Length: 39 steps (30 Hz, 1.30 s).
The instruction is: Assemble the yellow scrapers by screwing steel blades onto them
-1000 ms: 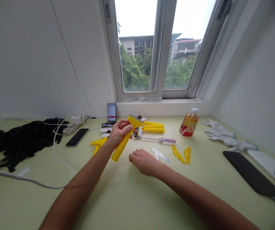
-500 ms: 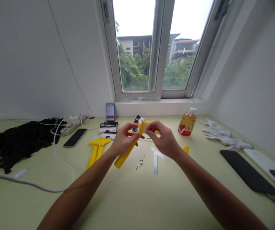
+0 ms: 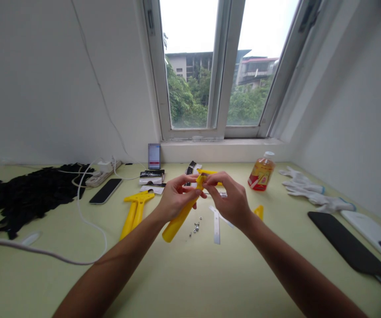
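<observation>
My left hand (image 3: 177, 197) is closed around a yellow plastic scraper handle (image 3: 178, 221), which is tilted with its thick grip end toward me. At the handle's upper end, beside a small greyish metal piece (image 3: 204, 175), the fingers of my right hand (image 3: 228, 196) are pinched together. Whatever lies between those fingertips is hidden. Below the hands, several small screws and nuts (image 3: 196, 227) are scattered on the table. Flat metal blades (image 3: 216, 227) with holes lie crossed near my right wrist. To the left rest yellow T-shaped scrapers (image 3: 139, 198).
More yellow parts (image 3: 259, 212) lie by my right forearm. A drink bottle (image 3: 261, 172), white gloves (image 3: 313, 187) and a dark flat pad (image 3: 346, 243) are at right. A phone (image 3: 106, 191), a power strip (image 3: 102, 176), a white cable (image 3: 87, 229) and a black pile (image 3: 38, 190) occupy the left.
The view has shifted slightly. The scraper handle is a little more upright, and my right fingers have shifted over its upper end. Both hands keep their grip.
</observation>
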Each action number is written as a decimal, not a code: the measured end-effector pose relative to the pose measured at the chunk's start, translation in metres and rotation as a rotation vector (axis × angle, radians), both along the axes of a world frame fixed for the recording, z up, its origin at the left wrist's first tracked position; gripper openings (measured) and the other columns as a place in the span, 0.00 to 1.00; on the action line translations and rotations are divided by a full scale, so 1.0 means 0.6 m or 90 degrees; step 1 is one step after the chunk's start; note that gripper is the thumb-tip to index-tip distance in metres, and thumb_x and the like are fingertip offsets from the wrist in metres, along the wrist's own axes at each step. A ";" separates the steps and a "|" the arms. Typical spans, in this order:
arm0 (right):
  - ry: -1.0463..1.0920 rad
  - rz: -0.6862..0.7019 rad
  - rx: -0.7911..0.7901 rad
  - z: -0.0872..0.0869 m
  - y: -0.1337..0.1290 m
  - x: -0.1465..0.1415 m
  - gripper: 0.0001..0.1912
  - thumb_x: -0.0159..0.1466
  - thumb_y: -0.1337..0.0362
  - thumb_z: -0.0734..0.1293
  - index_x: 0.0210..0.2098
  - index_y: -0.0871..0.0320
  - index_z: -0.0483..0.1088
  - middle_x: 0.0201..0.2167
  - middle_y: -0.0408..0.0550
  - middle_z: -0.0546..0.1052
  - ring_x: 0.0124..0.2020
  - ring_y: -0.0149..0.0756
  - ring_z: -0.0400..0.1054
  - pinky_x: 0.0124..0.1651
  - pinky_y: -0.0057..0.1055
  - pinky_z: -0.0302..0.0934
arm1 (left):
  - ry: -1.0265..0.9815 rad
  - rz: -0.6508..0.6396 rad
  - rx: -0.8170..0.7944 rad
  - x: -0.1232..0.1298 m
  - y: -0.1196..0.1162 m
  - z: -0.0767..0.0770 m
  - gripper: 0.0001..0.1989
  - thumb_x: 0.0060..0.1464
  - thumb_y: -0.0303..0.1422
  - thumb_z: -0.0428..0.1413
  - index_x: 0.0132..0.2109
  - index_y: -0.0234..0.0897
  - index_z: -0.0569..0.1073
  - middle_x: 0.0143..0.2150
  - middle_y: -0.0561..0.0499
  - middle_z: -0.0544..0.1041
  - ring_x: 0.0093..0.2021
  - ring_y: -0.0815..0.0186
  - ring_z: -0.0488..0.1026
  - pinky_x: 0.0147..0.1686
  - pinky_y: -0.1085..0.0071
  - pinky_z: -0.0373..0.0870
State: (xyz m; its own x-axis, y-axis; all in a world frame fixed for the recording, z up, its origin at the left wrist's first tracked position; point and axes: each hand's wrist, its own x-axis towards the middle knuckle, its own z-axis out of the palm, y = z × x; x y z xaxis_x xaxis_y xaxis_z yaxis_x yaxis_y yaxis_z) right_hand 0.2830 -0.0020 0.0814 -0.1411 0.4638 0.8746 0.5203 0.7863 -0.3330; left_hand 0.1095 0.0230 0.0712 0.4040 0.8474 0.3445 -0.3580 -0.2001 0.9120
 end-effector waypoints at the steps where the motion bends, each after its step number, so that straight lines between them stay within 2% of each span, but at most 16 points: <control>1: -0.020 0.011 0.023 0.002 -0.001 0.001 0.04 0.65 0.70 0.64 0.35 0.54 0.68 0.31 0.45 0.76 0.35 0.35 0.72 0.41 0.36 0.68 | -0.007 -0.009 -0.010 0.001 -0.001 0.000 0.14 0.46 0.34 0.67 0.39 0.36 0.75 0.54 0.44 0.75 0.36 0.57 0.80 0.22 0.71 0.75; 5: -0.064 0.039 0.075 0.011 -0.005 0.006 0.08 0.63 0.73 0.65 0.36 0.53 0.68 0.32 0.45 0.77 0.36 0.36 0.72 0.42 0.37 0.68 | -0.035 -0.049 -0.034 0.004 -0.007 0.000 0.14 0.46 0.35 0.67 0.38 0.36 0.73 0.54 0.43 0.74 0.35 0.58 0.80 0.21 0.70 0.75; 8: -0.056 0.004 0.048 0.012 -0.004 0.012 0.07 0.63 0.71 0.67 0.38 0.52 0.68 0.32 0.44 0.75 0.36 0.36 0.71 0.40 0.35 0.67 | -0.062 -0.079 -0.044 0.005 -0.012 0.003 0.16 0.45 0.36 0.68 0.37 0.35 0.72 0.56 0.43 0.72 0.33 0.61 0.80 0.21 0.71 0.74; 10: -0.039 -0.025 -0.002 0.008 0.003 0.021 0.07 0.62 0.66 0.69 0.40 0.52 0.68 0.35 0.46 0.74 0.36 0.37 0.70 0.40 0.35 0.66 | -0.070 -0.110 -0.052 0.006 -0.013 0.003 0.17 0.44 0.37 0.68 0.38 0.35 0.72 0.54 0.41 0.73 0.32 0.61 0.80 0.20 0.72 0.74; 13: -0.002 -0.032 -0.089 -0.004 0.024 0.036 0.16 0.60 0.58 0.71 0.46 0.52 0.67 0.42 0.49 0.73 0.42 0.41 0.69 0.44 0.39 0.64 | -0.069 -0.146 -0.072 0.007 -0.009 0.001 0.20 0.41 0.37 0.69 0.39 0.34 0.71 0.47 0.42 0.76 0.31 0.61 0.79 0.20 0.71 0.74; 17: 0.059 0.069 -0.225 -0.016 0.044 0.044 0.19 0.60 0.54 0.70 0.48 0.51 0.66 0.43 0.49 0.73 0.46 0.43 0.70 0.46 0.40 0.65 | -0.104 -0.162 -0.087 0.010 -0.004 -0.006 0.20 0.41 0.35 0.70 0.39 0.35 0.70 0.45 0.44 0.76 0.30 0.63 0.78 0.19 0.73 0.73; 22: 0.111 0.148 -0.364 -0.021 0.052 0.039 0.19 0.60 0.52 0.71 0.45 0.53 0.67 0.42 0.50 0.75 0.43 0.40 0.72 0.45 0.40 0.68 | -0.104 -0.162 -0.136 0.015 -0.002 -0.019 0.22 0.43 0.35 0.69 0.41 0.36 0.67 0.33 0.50 0.76 0.27 0.65 0.76 0.19 0.74 0.72; 28: 0.121 0.180 -0.441 -0.026 0.062 0.038 0.20 0.58 0.51 0.72 0.43 0.57 0.69 0.40 0.52 0.77 0.40 0.40 0.73 0.40 0.38 0.69 | -0.110 -0.160 -0.169 0.021 0.001 -0.032 0.22 0.43 0.35 0.69 0.40 0.36 0.66 0.37 0.50 0.74 0.28 0.65 0.76 0.18 0.74 0.72; 39: 0.084 0.178 -0.460 -0.033 0.068 0.032 0.19 0.60 0.50 0.69 0.43 0.57 0.68 0.37 0.50 0.77 0.39 0.38 0.73 0.43 0.38 0.69 | -0.152 -0.125 -0.242 0.033 -0.005 -0.045 0.21 0.43 0.33 0.68 0.41 0.36 0.66 0.50 0.47 0.69 0.32 0.65 0.76 0.16 0.76 0.69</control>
State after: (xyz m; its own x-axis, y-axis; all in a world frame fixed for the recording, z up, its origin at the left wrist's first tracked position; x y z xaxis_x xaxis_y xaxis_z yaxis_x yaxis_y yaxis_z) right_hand 0.3022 0.0386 0.0617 -0.2530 0.8869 0.3866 0.2561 0.4468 -0.8572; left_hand 0.1295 0.0200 0.0439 0.5161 0.8470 0.1275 -0.5634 0.2236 0.7953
